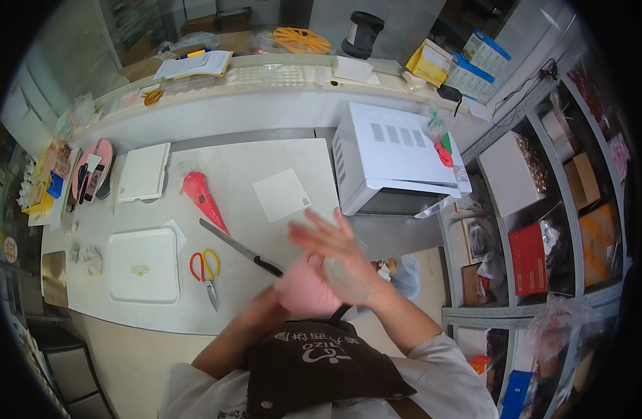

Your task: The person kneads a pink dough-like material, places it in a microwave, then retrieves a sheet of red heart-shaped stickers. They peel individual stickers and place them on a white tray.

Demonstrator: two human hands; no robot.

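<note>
My left hand is blurred and mostly hidden behind a pink piece, apparently a cloth, which it seems to hold close to my apron. My right hand passes over this piece with its fingers apart; a greyish patch shows near its wrist. Left of the hands, a long knife with a black handle lies slantwise on the worktable. Beyond its tip rests a piping bag with pink-red filling. Scissors with red and yellow handles lie beside a white tray. A square white card lies ahead.
A white microwave oven stands at the table's right, with a small bag of red filling on top. Metal shelving with boxes rises at the right. A white box and pink round container stand far left. A ledge runs behind.
</note>
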